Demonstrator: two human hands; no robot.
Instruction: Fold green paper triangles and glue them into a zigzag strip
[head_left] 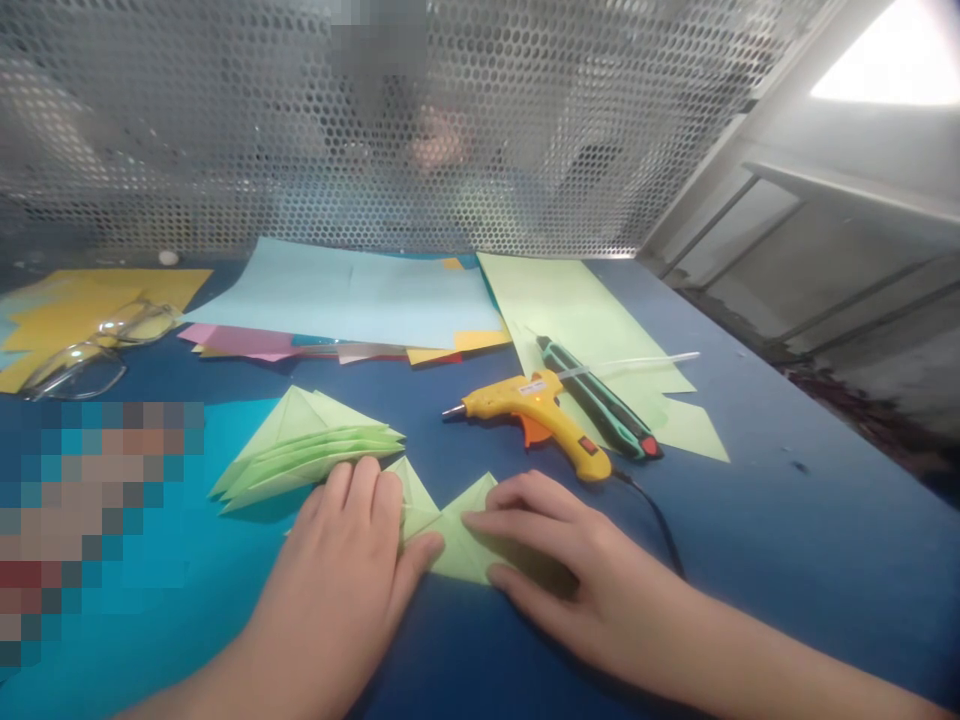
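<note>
green folded stack (307,440) looks done tbh | left hand (341,565) holds another folded piece (461,543), maybe unfinished | right hand (600,560) grips its edge | glue gun (541,398) lies unheld

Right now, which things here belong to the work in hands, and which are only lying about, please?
In the work:
folded light green paper, under left hand and right hand
stack of folded green papers
probably glue gun, utility knife and light green sheet, none touched

Seemingly just lying about:
eyeglasses
light blue sheet
</note>
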